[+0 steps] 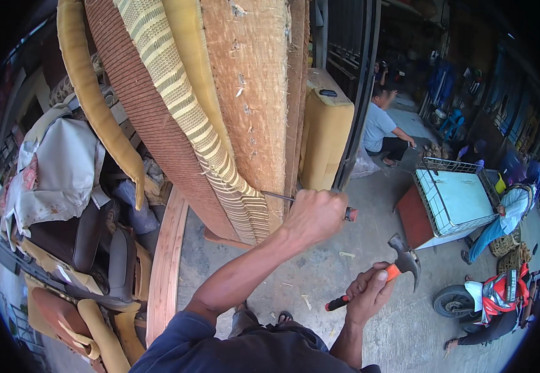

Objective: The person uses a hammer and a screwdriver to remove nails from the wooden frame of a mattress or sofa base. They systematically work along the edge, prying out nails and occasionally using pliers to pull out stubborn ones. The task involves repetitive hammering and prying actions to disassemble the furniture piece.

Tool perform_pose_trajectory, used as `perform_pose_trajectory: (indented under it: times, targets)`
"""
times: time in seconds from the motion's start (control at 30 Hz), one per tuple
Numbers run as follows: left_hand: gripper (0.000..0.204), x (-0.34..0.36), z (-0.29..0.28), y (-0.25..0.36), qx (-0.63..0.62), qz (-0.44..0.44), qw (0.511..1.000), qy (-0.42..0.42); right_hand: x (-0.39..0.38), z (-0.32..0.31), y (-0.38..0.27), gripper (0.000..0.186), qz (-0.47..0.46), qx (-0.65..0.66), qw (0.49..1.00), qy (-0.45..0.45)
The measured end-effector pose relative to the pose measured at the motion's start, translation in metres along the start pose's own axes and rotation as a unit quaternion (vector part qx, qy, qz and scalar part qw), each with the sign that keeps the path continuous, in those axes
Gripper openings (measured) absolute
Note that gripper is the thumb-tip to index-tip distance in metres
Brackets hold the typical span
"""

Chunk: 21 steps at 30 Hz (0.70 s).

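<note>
My left hand (316,214) is closed round the handle of a screwdriver-like tool (350,214), whose dark and red end sticks out past the fist. Its thin metal shaft runs left, and the tip meets the striped cream fabric (186,102) at the edge of a wooden board (251,93). Torn bits and small marks dot the board in a row. Lower and to the right, my right hand (369,293) grips a claw hammer (405,261) by its orange and black handle, the metal head pointing up and away from the board.
Brown ribbed upholstery (152,105) and a yellow foam strip (99,105) stand at left, near piled seat parts (105,248) and a long plank (167,267). A foam block (326,130) stands behind the board. Right are a white-topped cart (456,193), a red motorcycle (497,295) and several people.
</note>
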State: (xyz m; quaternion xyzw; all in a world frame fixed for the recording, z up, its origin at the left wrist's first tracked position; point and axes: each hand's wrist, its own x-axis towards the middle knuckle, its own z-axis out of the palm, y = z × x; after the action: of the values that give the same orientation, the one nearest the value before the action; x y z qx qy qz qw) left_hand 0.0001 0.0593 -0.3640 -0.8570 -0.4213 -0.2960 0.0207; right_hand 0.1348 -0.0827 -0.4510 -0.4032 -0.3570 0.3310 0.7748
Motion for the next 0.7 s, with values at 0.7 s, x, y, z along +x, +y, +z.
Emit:
perform_pose_trajectory:
  times: [0.7]
  targets:
    - [0.023, -0.018, 0.008, 0.016, -0.105, 0.13, 0.96, 0.224, -0.012, -0.051, -0.003, 0.031, 0.036, 0.01, 0.994, 0.102]
